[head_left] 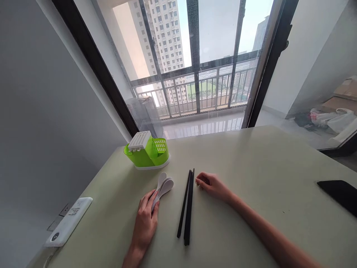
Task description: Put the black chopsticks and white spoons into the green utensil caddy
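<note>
Several white spoons [166, 186] are bunched together, bowls pointing away from me, with my left hand [146, 214] closed round their handles. Black chopsticks [189, 208] lie lengthwise on the table, one slightly apart from the others at the near end. Just right of their far tips is my right hand [208, 182], its fingers curled, thumb near the fingertips. Whether anything sits between those fingers I cannot make out. Beyond the spoons stands a green utensil holder [150, 154] with a white slotted top piece and a white base.
A white power strip [69, 222] lies at the table's left edge against the wall. Toward the right edge is a flat black object [340, 193]. The pale table [264, 167] reaches to a glass sliding door [195, 67]; bags and cardboard boxes [344, 91] are beyond on the right.
</note>
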A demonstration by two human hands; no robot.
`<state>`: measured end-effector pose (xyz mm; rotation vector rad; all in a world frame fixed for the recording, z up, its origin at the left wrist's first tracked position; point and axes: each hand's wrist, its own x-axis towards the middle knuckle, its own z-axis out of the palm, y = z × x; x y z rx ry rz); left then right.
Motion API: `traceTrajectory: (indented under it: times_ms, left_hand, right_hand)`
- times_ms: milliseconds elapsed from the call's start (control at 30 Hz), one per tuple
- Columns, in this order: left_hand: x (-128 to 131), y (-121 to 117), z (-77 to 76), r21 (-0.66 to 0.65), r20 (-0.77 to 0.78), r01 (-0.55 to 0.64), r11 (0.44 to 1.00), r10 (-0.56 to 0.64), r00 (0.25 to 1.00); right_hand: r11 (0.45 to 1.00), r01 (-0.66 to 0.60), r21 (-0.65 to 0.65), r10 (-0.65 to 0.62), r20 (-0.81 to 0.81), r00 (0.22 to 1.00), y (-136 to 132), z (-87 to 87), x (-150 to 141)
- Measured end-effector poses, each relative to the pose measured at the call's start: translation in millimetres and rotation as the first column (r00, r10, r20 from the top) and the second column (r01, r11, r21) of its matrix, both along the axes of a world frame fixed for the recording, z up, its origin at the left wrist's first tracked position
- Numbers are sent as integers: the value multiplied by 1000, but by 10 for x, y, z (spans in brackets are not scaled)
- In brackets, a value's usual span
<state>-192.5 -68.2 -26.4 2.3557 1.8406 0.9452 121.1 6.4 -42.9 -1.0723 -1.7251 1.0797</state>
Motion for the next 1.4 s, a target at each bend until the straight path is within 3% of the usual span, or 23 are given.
traceTrajectory:
  times_ms: [300, 567, 800, 1000, 1200, 1400]
  left_hand:
    - [0, -8, 20, 25, 3, -25, 999, 25, 1000]
    - [35, -37, 77, -30, 45, -54, 998, 55, 997]
    - [-1, -6, 3, 11, 135, -206, 978, 203, 970]
    - [-96, 49, -73, 20, 61, -303, 953, 301, 952]
    - [-40, 39, -17, -10, -90, -350, 937, 347, 933]
    - [-15, 26, 9, -31, -104, -352, 935, 347, 932]
  right_hand:
    - [1000, -9, -15, 10, 5, 1000, -10, 40, 8]
    - [999, -17, -33, 17, -7, 1000, -8, 13, 16]
    - [1000, -14, -24, 14, -2, 1000, 3, -22, 18]
    - [1000, -11, -25, 11, 12, 1000, -7, -16, 32]
    - [1000, -12, -23, 13, 35, 999, -27, 15, 43]
    - [1000, -8, -17, 9, 30, 1000, -33, 23, 42]
